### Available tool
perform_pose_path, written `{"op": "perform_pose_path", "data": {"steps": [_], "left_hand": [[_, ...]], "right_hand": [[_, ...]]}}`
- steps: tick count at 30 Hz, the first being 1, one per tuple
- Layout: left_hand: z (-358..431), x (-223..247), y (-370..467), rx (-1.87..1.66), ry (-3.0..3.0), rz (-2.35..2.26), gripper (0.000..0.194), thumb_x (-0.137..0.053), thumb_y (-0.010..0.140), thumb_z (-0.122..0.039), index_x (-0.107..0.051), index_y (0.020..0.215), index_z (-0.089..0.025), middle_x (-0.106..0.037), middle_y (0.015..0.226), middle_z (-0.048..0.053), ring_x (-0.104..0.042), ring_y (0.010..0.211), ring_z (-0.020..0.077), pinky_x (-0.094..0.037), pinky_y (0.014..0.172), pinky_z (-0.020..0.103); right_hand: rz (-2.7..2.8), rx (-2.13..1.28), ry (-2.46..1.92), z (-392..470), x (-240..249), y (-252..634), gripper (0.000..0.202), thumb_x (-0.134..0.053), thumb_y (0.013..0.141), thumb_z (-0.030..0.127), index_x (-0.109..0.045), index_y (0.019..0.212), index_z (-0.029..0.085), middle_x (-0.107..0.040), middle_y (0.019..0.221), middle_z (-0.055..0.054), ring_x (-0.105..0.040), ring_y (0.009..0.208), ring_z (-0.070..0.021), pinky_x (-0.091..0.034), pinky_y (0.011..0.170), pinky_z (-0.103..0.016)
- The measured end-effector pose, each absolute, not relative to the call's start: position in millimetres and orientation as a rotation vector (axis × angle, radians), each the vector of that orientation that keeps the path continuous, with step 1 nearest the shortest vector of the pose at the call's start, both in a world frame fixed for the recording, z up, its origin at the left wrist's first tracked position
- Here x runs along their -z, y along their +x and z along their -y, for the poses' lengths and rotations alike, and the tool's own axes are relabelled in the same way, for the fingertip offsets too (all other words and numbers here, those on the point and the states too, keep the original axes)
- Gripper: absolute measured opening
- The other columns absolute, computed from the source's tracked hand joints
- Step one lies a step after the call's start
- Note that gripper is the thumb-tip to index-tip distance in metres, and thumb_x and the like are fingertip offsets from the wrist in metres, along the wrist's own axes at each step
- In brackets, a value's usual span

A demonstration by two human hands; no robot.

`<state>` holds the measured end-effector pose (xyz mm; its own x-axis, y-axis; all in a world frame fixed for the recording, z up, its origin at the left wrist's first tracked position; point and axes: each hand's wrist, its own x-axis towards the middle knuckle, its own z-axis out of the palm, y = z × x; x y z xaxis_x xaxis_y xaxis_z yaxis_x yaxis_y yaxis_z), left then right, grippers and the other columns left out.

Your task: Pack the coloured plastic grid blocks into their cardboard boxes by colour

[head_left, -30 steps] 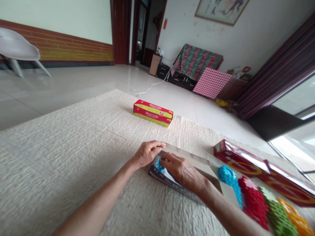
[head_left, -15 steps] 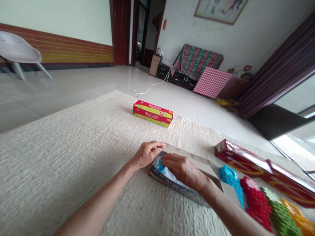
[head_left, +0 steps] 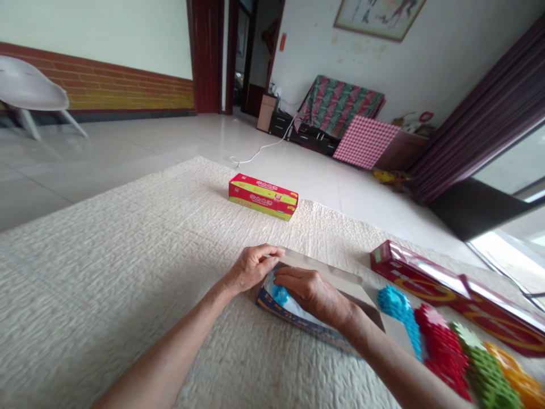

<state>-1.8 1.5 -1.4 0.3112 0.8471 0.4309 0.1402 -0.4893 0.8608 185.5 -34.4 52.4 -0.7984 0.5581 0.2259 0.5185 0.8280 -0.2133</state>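
The right hand curls half-closed beside a blue piece in the open box – its grip I cannot tell – and the left hand pinches the open box's far left corner, well inside the mat's far edge, near which a red-and-yellow box stands.

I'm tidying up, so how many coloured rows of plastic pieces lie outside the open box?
4, right of the open box: blue row nearest, then red row, green row, and orange row. More may lie beyond the picture's edge.

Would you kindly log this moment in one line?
left hand: at rim of open box | right hand: over box, beside blue piece
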Motion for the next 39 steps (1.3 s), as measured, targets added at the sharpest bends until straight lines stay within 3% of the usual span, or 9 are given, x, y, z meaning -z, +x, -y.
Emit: {"op": "perform_pose_path", "data": {"steps": [14, 19, 25, 28, 31, 34, 39], "left_hand": [[-0.4, -0.6, -2.0, -1.225, 1.840, -0.896, 0.022, -0.054, 0.084, -0.020, -0.070, 0.098, -0.016, -0.075, 0.098, 0.006, -0.069, 0.093, 0.0168, -0.053, 0.083, 0.026], [0.4, -2.0, -2.5, -1.201, 1.849, -0.917, 0.023, -0.054, 0.084, -0.021, -0.070, 0.099, -0.016, -0.074, 0.098, 0.006, -0.069, 0.090, 0.0166, -0.053, 0.082, 0.026], [-0.6, -0.7, -3.4, -1.173, 1.829, -0.914, 0.023, -0.053, 0.086, -0.023, -0.069, 0.100, -0.017, -0.074, 0.100, 0.005, -0.069, 0.091, 0.0166, -0.054, 0.081, 0.026], [-0.6, -1.2, -3.2, -1.162, 1.832, -0.918, 0.023, -0.053, 0.085, -0.023, -0.069, 0.101, -0.017, -0.074, 0.101, 0.005, -0.069, 0.091, 0.0166, -0.055, 0.081, 0.026], [1.0, -4.4, -3.0, -1.141, 1.838, -0.949, 0.023, -0.053, 0.085, -0.022, -0.069, 0.101, -0.018, -0.074, 0.099, 0.005, -0.070, 0.090, 0.0166, -0.055, 0.080, 0.025], [3.9, -10.1, -4.2, -1.084, 1.849, -0.966, 0.026, -0.054, 0.085, -0.023, -0.068, 0.105, -0.017, -0.073, 0.105, 0.007, -0.070, 0.091, 0.0176, -0.056, 0.080, 0.027], [6.8, -18.2, -9.5, -0.935, 2.030, -0.928, 0.043, -0.060, 0.078, -0.018, -0.062, 0.121, -0.024, -0.064, 0.125, 0.006, -0.059, 0.115, 0.0218, -0.054, 0.088, 0.031]], "right_hand": [[2.876, -0.239, -0.842, 24.3, -41.1, 189.9, 0.020, -0.037, 0.093, 0.009, -0.055, 0.098, 0.019, -0.062, 0.089, -0.003, -0.059, 0.076, -0.0123, -0.050, 0.067, -0.023], [2.852, -0.319, -0.879, 20.6, -37.1, 183.4, 0.019, -0.042, 0.088, 0.004, -0.057, 0.091, 0.016, -0.062, 0.084, -0.002, -0.059, 0.072, -0.0106, -0.048, 0.064, -0.021], [2.812, -0.273, -0.922, 33.9, -58.1, 195.7, 0.026, -0.040, 0.089, 0.005, -0.055, 0.106, 0.018, -0.062, 0.105, -0.006, -0.059, 0.082, -0.0113, -0.048, 0.067, -0.021], [2.863, -0.132, -1.018, 40.3, -62.3, 207.1, 0.019, -0.041, 0.091, 0.010, -0.057, 0.098, 0.018, -0.062, 0.088, -0.005, -0.055, 0.068, -0.0111, -0.045, 0.058, -0.022], [3.003, 0.083, -0.988, 42.4, -52.7, 209.7, 0.019, -0.040, 0.089, 0.007, -0.056, 0.086, 0.017, -0.060, 0.074, -0.002, -0.047, 0.053, -0.0098, -0.034, 0.046, -0.023], [3.043, 0.264, -0.944, 40.9, -38.2, 205.4, 0.022, -0.038, 0.088, 0.002, -0.055, 0.088, 0.016, -0.060, 0.070, -0.001, -0.043, 0.048, -0.0089, -0.026, 0.043, -0.025], [2.970, 0.291, -0.931, 38.9, -34.6, 205.4, 0.023, -0.038, 0.089, 0.003, -0.056, 0.085, 0.017, -0.060, 0.070, 0.000, -0.045, 0.048, -0.0090, -0.026, 0.043, -0.025]]}}
